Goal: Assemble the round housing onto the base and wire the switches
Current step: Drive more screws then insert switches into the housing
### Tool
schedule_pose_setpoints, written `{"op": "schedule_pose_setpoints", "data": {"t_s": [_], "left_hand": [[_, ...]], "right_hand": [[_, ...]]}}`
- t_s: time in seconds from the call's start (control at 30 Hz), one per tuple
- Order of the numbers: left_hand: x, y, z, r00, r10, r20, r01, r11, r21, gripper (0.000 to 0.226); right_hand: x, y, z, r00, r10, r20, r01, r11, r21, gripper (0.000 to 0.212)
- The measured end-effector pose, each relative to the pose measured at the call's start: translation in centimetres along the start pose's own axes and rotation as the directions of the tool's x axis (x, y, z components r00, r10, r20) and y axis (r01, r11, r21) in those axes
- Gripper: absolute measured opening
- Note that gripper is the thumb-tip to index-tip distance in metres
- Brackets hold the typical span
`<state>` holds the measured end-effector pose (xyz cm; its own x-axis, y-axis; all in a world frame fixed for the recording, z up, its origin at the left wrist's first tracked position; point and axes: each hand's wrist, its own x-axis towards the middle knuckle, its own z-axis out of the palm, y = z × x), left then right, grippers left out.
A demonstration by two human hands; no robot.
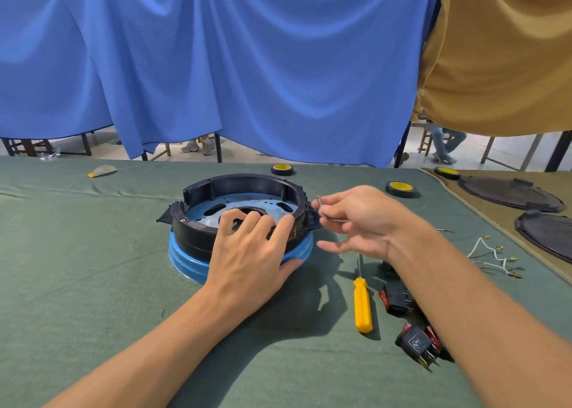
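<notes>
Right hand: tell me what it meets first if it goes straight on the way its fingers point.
Probably the side tab of the black round plastic housing, just beyond the small metal screw that the right hand pinches. Depth is unclear, so it might pass slightly above.

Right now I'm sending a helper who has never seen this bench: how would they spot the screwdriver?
Find the round black housing on the blue base, mid-table. Near its right side, toward the camera, the screwdriver lies flat on the green cloth. Its bright yellow handle sets it apart from the black-and-red switches just right of it.
</notes>
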<state>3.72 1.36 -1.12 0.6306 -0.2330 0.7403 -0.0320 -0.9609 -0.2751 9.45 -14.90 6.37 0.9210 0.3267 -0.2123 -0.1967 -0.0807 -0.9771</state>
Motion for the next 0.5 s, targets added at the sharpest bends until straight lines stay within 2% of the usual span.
{"op": "schedule_pose_setpoints", "data": {"t_s": [0.1,0.17,0.23,0.33,0.4,0.5], "left_hand": [[0.3,-0.2,-0.4,0.998,0.046,0.048,-0.047,0.999,0.02,0.055],[1.1,-0.7,-1.0,0.979,0.09,0.185,-0.092,0.996,0.004,0.067],[2.2,-1.8,-1.6,0.911,0.142,0.386,-0.102,0.987,-0.122,0.075],[4.1,-3.6,-2.3,0.739,0.191,0.646,0.007,0.956,-0.292,0.08],[4.6,-4.3,-2.4,0.675,0.2,0.711,0.092,0.932,-0.35,0.084],[4.2,-4.4,-2.0,0.679,0.211,0.704,0.054,0.941,-0.334,0.087]], "right_hand": [[0.2,0.8,2.0,0.993,0.108,-0.051,-0.094,0.971,0.22,0.025],[0.6,1.4,2.8,0.979,0.171,-0.115,-0.131,0.948,0.291,0.026],[1.0,1.8,3.0,0.96,0.215,-0.18,-0.139,0.922,0.361,0.026],[1.1,1.8,3.2,0.942,0.235,-0.239,-0.119,0.901,0.417,0.029],[1.0,1.8,3.5,0.937,0.247,-0.247,-0.121,0.892,0.436,0.029],[1.0,1.9,3.7,0.927,0.27,-0.259,-0.137,0.89,0.436,0.025]]}}
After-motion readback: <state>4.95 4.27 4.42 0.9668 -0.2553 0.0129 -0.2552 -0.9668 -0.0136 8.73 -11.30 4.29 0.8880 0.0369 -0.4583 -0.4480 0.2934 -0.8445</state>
